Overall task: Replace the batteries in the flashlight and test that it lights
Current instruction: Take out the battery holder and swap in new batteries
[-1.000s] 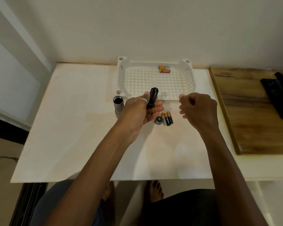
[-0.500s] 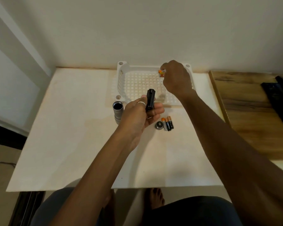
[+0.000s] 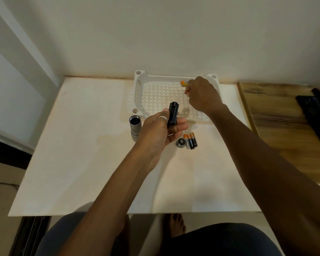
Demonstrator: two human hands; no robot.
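My left hand (image 3: 161, 132) holds a black battery holder (image 3: 173, 115) upright above the table. The silver flashlight body (image 3: 135, 126) stands open-ended just left of that hand. Its round tail cap (image 3: 181, 143) lies on the table beside three black-and-copper batteries (image 3: 191, 140). My right hand (image 3: 203, 95) reaches into the white perforated basket (image 3: 155, 93), with its fingers pinched on a red battery (image 3: 187, 92). Other orange-tipped batteries (image 3: 183, 83) lie at the basket's far wall, partly hidden by that hand.
The white table (image 3: 81, 154) meets a wall behind the basket. A wooden surface (image 3: 284, 130) adjoins on the right, with a black object (image 3: 316, 111) on it. My knees and bare feet show below the table's front edge.
My right hand went from a fist near the loose batteries into the basket's far right corner and has now drawn back slightly with a red battery pinched. The left hand stayed put.
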